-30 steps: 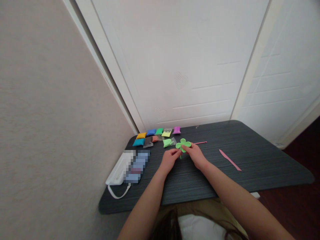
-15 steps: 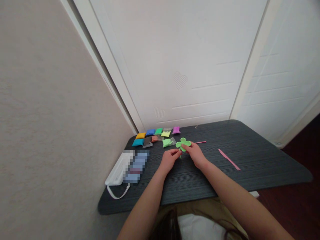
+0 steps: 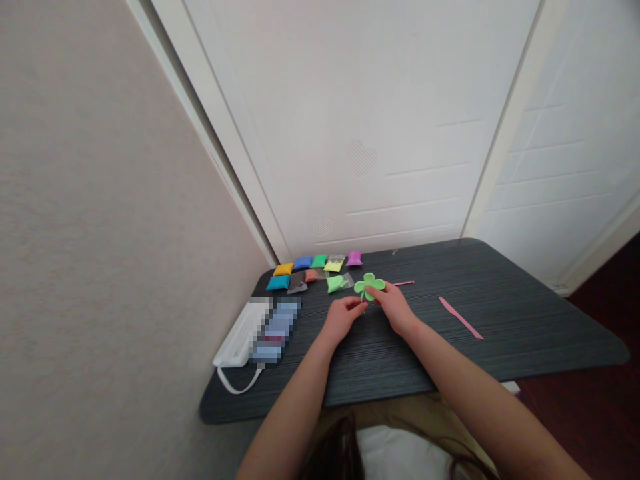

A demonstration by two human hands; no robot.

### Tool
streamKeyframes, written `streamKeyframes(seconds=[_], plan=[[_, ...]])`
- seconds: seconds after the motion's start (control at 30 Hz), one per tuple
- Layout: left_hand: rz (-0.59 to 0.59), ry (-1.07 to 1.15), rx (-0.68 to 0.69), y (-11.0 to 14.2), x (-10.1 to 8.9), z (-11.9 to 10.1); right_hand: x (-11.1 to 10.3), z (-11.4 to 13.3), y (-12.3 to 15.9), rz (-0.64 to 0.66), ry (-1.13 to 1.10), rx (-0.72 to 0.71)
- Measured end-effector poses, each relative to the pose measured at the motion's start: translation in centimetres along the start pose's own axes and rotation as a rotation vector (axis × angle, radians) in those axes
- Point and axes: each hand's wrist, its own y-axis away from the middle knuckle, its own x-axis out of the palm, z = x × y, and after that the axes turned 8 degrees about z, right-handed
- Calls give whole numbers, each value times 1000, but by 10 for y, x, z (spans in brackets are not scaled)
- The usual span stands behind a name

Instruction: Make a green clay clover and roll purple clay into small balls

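A light green clay four-leaf clover (image 3: 369, 279) is held up over the dark table between my two hands. My right hand (image 3: 395, 307) pinches its leaves near the middle, with the thumb on the near face. Below that, my left hand (image 3: 344, 316) has thumb and fingers closed on the thin green stem (image 3: 363, 295). Just behind the hands lies an opened packet of light green clay (image 3: 337, 284). Part of a thin pink tool (image 3: 404, 283) shows beyond my right hand.
Several coloured clay packets (image 3: 303, 263) lie at the table's back left. A white power-bank-like block (image 3: 243, 337) with a cable and a blurred phone-like thing (image 3: 278, 331) rest at left. A pink clay knife (image 3: 461, 318) lies right. A white panel (image 3: 390, 120) stands behind.
The view has shifted slightly. Both hands keep their hold on the clover, and its position between them is nearly the same.
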Motion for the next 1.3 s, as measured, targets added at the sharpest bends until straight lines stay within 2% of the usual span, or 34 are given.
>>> streamKeyframes(seconds=[1.3], plan=[[33, -113, 5, -1, 1, 7, -4, 1, -3, -63, 10, -26]])
